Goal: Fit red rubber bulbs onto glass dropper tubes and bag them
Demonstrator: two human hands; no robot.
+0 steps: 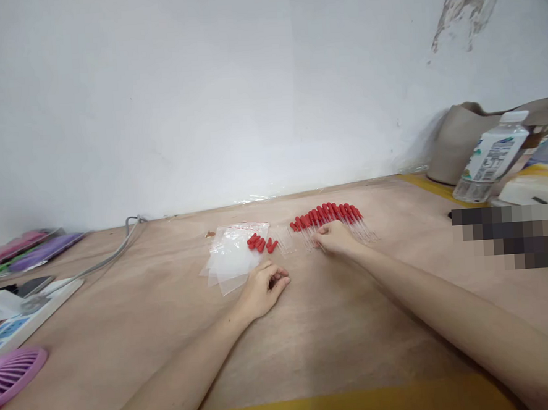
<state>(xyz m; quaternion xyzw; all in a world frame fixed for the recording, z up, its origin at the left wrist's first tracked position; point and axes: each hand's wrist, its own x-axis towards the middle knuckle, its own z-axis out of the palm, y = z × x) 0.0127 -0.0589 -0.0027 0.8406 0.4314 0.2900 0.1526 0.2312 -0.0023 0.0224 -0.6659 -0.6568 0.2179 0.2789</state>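
Observation:
Glass droppers with red rubber bulbs (332, 212) lie side by side in a slanting row on the table. My right hand (334, 237) is at the near side of this row, its fingertips pinched at the clear tube of a dropper; the hand hides part of it. My left hand (263, 290) rests on the table with fingers loosely curled, a gap between thumb and fingers, and nothing visible in it. Just beyond it are several loose red rubber bulbs (258, 243), some on the clear zip bags (233, 251). Thin clear glass tubes (283, 240) lie between bulbs and row.
A power strip (35, 321) with a grey cable (108, 259) and a pink fan (15, 375) are on the left. Purple and pink packets (45, 251) lie behind. At right stand a plastic bottle (491, 157) and a beige bag (453, 144). A white wall (202, 98) closes the back.

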